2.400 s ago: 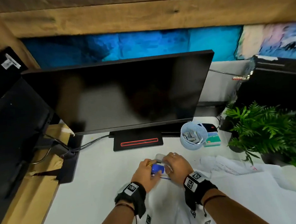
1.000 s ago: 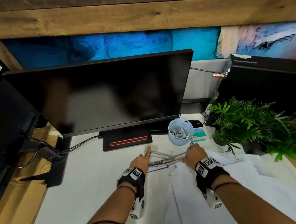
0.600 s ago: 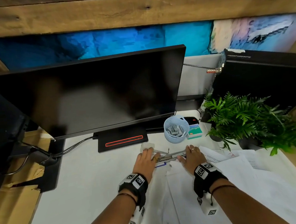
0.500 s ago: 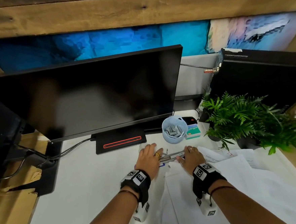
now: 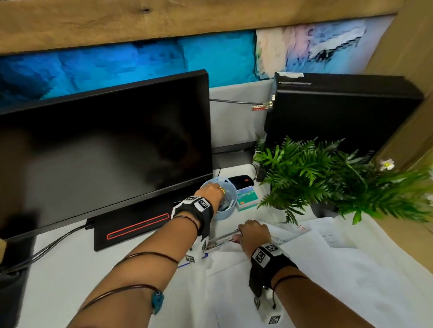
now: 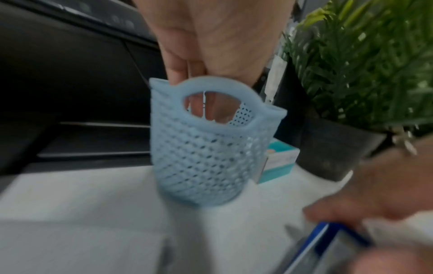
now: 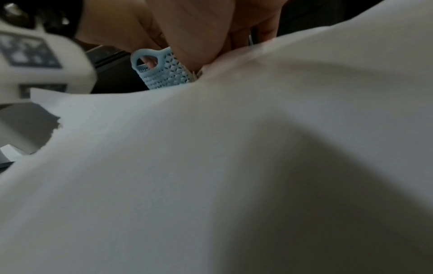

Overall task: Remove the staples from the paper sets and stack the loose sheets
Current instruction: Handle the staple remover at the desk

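The left hand [image 5: 210, 190] reaches into the basket [image 6: 206, 148], fingers dipped past the rim; whether they pinch anything I cannot tell. If it is dropping a pulled staple, letting go low inside should keep it off the desk [image 5: 71, 266]. Right of that hand, the right hand [image 5: 253, 234] grips the stapler [image 5: 222, 239] beside the papers [image 5: 346, 270], which spread loosely under and right of it, not yet stacked.

Head view above desk, wrist views close, sharing basket [image 6: 206, 148]
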